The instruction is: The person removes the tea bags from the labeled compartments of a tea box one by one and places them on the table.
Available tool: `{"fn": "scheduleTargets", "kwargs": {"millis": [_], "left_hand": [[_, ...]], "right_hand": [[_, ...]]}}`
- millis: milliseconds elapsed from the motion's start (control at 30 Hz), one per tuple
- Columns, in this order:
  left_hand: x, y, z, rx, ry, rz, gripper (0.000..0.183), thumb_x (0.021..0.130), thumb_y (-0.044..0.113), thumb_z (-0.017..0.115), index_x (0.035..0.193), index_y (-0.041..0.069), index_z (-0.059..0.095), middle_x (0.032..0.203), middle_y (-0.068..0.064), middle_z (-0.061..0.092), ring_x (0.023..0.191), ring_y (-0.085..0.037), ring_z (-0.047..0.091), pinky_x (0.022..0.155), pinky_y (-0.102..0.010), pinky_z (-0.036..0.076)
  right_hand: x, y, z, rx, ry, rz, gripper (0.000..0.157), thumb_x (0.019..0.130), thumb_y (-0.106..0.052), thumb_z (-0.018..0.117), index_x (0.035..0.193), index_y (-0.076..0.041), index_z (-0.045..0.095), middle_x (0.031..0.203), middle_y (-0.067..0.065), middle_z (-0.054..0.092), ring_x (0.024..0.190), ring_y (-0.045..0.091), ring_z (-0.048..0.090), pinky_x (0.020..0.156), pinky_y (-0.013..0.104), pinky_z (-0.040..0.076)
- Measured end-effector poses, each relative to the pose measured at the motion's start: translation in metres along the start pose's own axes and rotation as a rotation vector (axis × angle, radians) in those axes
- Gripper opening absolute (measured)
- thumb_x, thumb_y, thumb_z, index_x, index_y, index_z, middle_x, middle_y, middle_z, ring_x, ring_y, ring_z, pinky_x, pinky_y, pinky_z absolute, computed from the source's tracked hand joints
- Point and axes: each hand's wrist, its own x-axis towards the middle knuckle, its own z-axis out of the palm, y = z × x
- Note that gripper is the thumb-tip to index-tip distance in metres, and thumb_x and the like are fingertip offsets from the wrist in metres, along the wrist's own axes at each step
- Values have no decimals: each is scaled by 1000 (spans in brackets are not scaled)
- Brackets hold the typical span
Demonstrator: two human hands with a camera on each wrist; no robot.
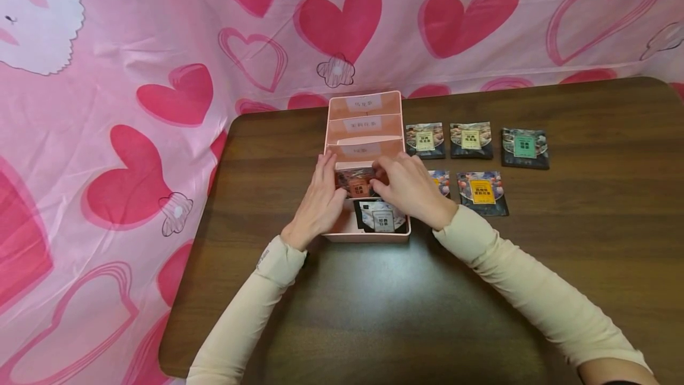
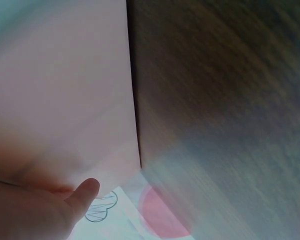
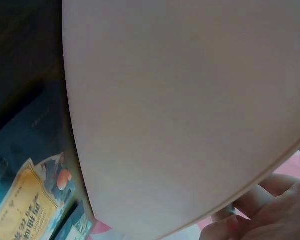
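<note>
In the head view, a pink divided box (image 1: 367, 237) stands lengthwise on the table. A tea packet with a red label (image 1: 359, 189) is tilted up in one of its compartments, between my two hands. At the packet's left side my left hand (image 1: 317, 199) holds it, thumb in front and fingers along the box's left wall. My right hand (image 1: 410, 186) pinches its right side. Nearer the front lies a tea packet with a pale label (image 1: 382, 220) inside the box. The wrist views show mostly the box's outer walls; the packet's held edges are partly hidden there.
Right of the box lie two packets with light green labels (image 1: 424, 140), a packet with a green label (image 1: 525, 146) and two with yellow labels (image 1: 483, 193), one partly behind my right hand. A pink heart-print cloth (image 1: 342, 16) hangs behind the brown table (image 1: 256, 153).
</note>
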Motion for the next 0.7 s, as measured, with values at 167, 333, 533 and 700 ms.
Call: {"fn": "scheduleTargets", "kwargs": {"millis": [167, 333, 533, 700], "left_hand": [[0, 0, 1, 3, -1, -6, 71, 89, 19, 40, 154, 6, 13, 163, -7, 6, 152, -24, 2, 121, -43, 15], [0, 0, 0, -3, -3, -12, 72, 89, 20, 41, 154, 7, 14, 163, -6, 6, 152, -23, 2, 121, -43, 15], [0, -1, 0, -1, -4, 0, 73, 88, 22, 40, 154, 6, 14, 162, -6, 6, 152, -24, 3, 121, -44, 16], [0, -1, 0, 6, -2, 7, 72, 88, 22, 40, 153, 5, 14, 162, -7, 7, 152, -24, 3, 121, -43, 16]], "right_hand": [[1, 0, 2, 14, -7, 10, 27, 87, -25, 68, 108, -7, 67, 86, 2, 70, 77, 22, 51, 76, 39, 38], [2, 1, 2, 13, -11, 10, 29, 87, -25, 68, 111, -9, 66, 83, 0, 68, 77, 21, 52, 75, 38, 38], [3, 1, 2, 1, -61, 5, 31, 86, -29, 69, 113, -13, 65, 84, -2, 67, 80, 20, 58, 71, 35, 34], [3, 2, 3, -32, -78, -28, 24, 86, -28, 69, 107, -15, 67, 92, -2, 71, 84, 21, 61, 70, 35, 32]]}}
